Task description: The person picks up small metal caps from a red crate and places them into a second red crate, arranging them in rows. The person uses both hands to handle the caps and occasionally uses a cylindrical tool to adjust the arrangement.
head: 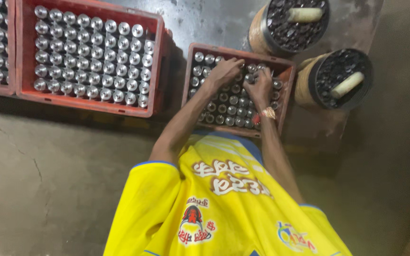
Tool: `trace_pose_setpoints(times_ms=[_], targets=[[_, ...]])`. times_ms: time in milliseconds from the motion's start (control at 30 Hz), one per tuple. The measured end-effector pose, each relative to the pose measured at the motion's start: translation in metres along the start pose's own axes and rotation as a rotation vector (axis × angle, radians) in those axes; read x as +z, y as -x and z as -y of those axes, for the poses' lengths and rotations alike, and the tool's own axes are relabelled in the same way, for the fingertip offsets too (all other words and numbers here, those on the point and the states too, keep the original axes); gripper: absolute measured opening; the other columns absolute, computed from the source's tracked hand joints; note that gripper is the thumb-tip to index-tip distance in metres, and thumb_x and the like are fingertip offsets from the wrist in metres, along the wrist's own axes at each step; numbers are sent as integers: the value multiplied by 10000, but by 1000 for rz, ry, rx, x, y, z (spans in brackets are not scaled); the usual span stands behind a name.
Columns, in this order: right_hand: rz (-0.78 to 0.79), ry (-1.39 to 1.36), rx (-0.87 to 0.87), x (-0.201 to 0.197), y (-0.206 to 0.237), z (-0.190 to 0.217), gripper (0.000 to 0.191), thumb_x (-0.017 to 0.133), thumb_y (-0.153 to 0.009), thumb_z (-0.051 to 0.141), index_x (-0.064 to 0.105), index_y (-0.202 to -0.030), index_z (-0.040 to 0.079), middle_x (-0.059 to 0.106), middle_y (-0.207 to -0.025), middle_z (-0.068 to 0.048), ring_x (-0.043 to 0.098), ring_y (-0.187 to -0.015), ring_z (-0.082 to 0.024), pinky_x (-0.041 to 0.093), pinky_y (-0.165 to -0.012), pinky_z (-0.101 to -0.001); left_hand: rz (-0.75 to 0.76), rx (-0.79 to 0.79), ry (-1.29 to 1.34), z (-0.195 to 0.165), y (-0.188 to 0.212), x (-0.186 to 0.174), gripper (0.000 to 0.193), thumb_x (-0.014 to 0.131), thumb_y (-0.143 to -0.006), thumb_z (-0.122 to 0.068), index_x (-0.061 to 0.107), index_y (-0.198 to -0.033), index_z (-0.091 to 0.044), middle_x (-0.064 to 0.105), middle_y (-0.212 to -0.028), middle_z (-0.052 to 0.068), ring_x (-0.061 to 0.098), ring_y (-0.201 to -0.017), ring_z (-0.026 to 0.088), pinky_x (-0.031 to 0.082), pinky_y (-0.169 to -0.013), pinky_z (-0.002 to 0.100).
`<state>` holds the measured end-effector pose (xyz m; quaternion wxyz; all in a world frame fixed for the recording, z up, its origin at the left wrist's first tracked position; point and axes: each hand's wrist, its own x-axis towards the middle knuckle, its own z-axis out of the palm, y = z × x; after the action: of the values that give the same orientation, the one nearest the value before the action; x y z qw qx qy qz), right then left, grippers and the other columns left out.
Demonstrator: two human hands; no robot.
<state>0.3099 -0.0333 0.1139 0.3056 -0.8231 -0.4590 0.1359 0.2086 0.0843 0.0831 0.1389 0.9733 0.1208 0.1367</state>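
Observation:
A small red crate (285,71) holds several capped metal bottles (228,102) standing upright in rows. My left hand (224,72) lies palm down over the bottles near the crate's far middle, with its fingers bent onto the caps. Right beside it, my right hand (259,86), with a gold bracelet (268,113) at the wrist, closes its fingers around the top of one bottle (249,78). The two hands nearly touch. My yellow shirt (224,204) fills the bottom of the view.
A larger red crate (157,61) full of silver-capped bottles stands to the left, with part of another crate (9,57) at the far left. Two round tubs of dark caps (285,26) (330,76), each with a pale cylinder on top, sit at the right. The concrete floor (48,166) is cracked.

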Motion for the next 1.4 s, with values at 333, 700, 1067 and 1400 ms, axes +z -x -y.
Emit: trace_pose_setpoints(times_ms=[333,700,1067,1400], targets=[[98,-968,425,-19,16,-44,510,788,-920,316,596,-1337,96,608,-923,-144,551,-773,-249,436,-639,-374,-9,-934,1063,-13,19,6,293,616,-1032,-241,622,-1153,26,650,-1114,270,647,-1023,419,534,-845,494],[138,-360,209,0,8,-33,288,789,-856,135,649,-1097,61,588,-1192,-106,699,-914,-317,575,-761,-397,9,-431,490,-21,14,24,450,815,-747,-89,619,-1132,36,580,-1162,246,612,-1033,414,523,-904,480],[-82,372,-97,-16,1,-61,513,899,-618,161,717,-1059,-26,541,-1270,-254,514,-1229,-458,448,-1029,-492,-97,0,72,-51,-31,37,254,638,-781,-59,696,-1028,-60,625,-1199,168,641,-1019,322,570,-777,419],[-41,-323,198,-49,25,-86,387,826,-748,133,713,-1093,0,558,-1257,-137,649,-1050,-228,558,-856,-322,-243,-77,455,-24,-21,6,275,729,-842,-204,739,-1068,-48,612,-1249,146,633,-1128,303,567,-921,437]])
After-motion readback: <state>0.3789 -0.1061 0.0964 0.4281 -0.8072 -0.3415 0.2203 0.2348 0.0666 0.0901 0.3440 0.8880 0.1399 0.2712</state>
